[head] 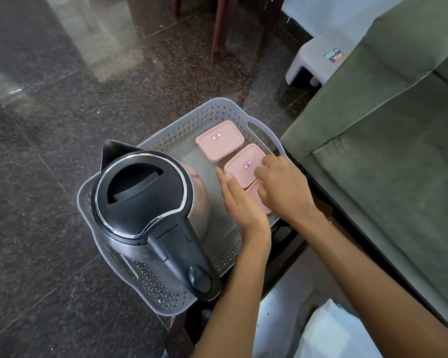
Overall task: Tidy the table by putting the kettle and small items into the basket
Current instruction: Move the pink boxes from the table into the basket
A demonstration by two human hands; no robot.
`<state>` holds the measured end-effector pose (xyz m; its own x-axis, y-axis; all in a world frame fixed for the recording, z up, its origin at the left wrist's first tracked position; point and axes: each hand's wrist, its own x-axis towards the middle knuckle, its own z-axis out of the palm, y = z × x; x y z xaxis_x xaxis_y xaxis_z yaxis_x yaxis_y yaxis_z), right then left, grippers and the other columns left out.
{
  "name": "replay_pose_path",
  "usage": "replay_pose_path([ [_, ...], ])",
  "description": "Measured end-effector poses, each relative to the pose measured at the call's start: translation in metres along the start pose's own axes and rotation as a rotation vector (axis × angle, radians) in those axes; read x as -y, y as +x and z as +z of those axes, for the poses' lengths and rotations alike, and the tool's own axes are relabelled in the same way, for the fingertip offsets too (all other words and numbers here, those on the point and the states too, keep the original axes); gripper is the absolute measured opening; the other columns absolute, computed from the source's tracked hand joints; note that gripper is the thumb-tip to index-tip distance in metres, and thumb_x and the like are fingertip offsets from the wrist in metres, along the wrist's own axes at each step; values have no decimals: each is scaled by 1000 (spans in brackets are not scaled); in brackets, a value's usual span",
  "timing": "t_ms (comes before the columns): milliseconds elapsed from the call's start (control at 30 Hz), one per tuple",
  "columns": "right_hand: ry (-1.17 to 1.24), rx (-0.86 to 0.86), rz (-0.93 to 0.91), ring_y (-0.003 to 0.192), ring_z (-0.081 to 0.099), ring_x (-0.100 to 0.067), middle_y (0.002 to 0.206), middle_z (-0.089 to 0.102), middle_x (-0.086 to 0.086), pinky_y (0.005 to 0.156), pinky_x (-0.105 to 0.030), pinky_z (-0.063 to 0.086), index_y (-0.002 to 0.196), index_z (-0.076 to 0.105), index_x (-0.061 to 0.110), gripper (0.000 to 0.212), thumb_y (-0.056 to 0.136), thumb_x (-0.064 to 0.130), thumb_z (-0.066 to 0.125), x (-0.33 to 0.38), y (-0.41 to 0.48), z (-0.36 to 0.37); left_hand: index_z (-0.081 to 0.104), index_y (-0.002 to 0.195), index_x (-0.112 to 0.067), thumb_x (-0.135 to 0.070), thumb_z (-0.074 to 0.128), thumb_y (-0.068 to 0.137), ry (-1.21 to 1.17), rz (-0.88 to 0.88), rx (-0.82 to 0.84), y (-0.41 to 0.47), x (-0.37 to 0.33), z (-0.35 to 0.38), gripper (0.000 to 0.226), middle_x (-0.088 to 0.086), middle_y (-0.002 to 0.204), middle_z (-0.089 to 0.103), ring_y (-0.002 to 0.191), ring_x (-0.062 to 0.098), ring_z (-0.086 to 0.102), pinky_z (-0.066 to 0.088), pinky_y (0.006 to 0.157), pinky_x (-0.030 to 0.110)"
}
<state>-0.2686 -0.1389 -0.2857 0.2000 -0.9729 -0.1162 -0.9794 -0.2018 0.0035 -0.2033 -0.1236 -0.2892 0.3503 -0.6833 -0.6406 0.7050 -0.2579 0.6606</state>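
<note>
Kettle stands inside the gray basket, and beside the kettle both hands, left hand and right hand, press flat with loose fingers on a pink box, likely to make it fit.

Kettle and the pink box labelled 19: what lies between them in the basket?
Only bare basket floor lies between the kettle and that pink box, as the head view shows.

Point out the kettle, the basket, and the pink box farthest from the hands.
kettle [142,192]: head view, on its black lid.
basket [212,105]: head view, on the far rim.
pink box [219,140]: head view, on its labelled lid.
</note>
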Motion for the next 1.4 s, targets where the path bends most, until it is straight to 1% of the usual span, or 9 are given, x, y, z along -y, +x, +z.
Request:
replay_pose_path([
  [67, -19, -18, -16, 65, 55, -36, 79, 61, -16, 49, -30, 28, 64, 59, 6, 11, 58, 0, 65, 0, 2, -3, 29, 143, -13, -17, 29, 101, 24, -19, -6, 0, -1, 0, 43, 4, 139, 45, 112, 12, 51, 47, 83, 11],
  [233, 122, -152, -27, 86, 57, -39, 100, 63, -14, 65, -42, 42, 92, 63, 7, 37, 70, 6, 34, 14, 41, -16, 29, 143, -8, -17, 27, 101, 155, 36, -43, 0, -3, -1, 43, 4, 152, 32, 137, 11, 32, 24, 106, 14],
  [367, 153, 78, -101, 131, 33, -32, 147, 35, -7, 96, -46, 37, 134, 41, 20, 57, 79, 7, 54, 36, 88, -18, 32, 142, -10, -19, 27, 101, 231, 67, -112, 1, -2, -9, 43, 0, 152, 31, 137, 6, 29, 19, 99, 6],
  [633, 45, 99, -117, 136, 25, -32, 140, 42, -5, 98, -46, 35, 128, 43, 24, 46, 85, 10, 54, 38, 84, -2, 38, 141, -13, -31, 30, 100, 254, 37, -100, 1, -4, -10, 46, 2, 147, 41, 136, 13, 38, 26, 115, 34],
  [833, 263, -3, 2, 140, 22, -30, 152, 28, -6, 112, -46, 24, 139, 34, 19, 63, 81, 3, 49, 30, 61, -17, 39, 140, -11, -32, 33, 99, 264, 68, -76, -10, -8, -8, 47, 2, 148, 40, 133, 8, 38, 27, 110, 19],
  [900, 380, -198, 71, 129, 38, -30, 141, 45, -7, 104, -45, 33, 130, 47, 15, 57, 75, 3, 42, 20, 39, -28, 36, 141, -10, -23, 34, 99, 295, 149, -5, -19, -9, -10, 44, -4, 144, 41, 122, -2, 40, 31, 98, 7],
  [1133, 466, -520, 418, 103, 54, -33, 110, 66, -7, 84, -44, 45, 100, 65, 11, 40, 70, 10, 39, -38, -108, -22, 57, 119, -7, -4, 41, 87, 627, 580, 464, -96, 29, -27, 35, 3, 121, 59, 116, 10, 52, 40, 100, 20],
  [1233, 465, -485, 606, 102, 55, -35, 109, 66, -8, 83, -44, 46, 99, 66, 12, 46, 68, 16, 33, -60, -196, 2, 64, 105, -10, -2, 43, 84, 808, 530, 666, -142, 73, -49, 31, -1, 106, 65, 104, 14, 60, 47, 97, 34],
  [1400, 535, -441, 856, 98, 56, -36, 105, 67, -10, 83, -41, 46, 95, 68, 9, 39, 68, 6, 39, -61, -320, 34, 65, 98, -15, 0, 44, 87, 988, 333, 925, -201, 129, -98, 28, -2, 94, 68, 92, 6, 64, 48, 87, 18],
])
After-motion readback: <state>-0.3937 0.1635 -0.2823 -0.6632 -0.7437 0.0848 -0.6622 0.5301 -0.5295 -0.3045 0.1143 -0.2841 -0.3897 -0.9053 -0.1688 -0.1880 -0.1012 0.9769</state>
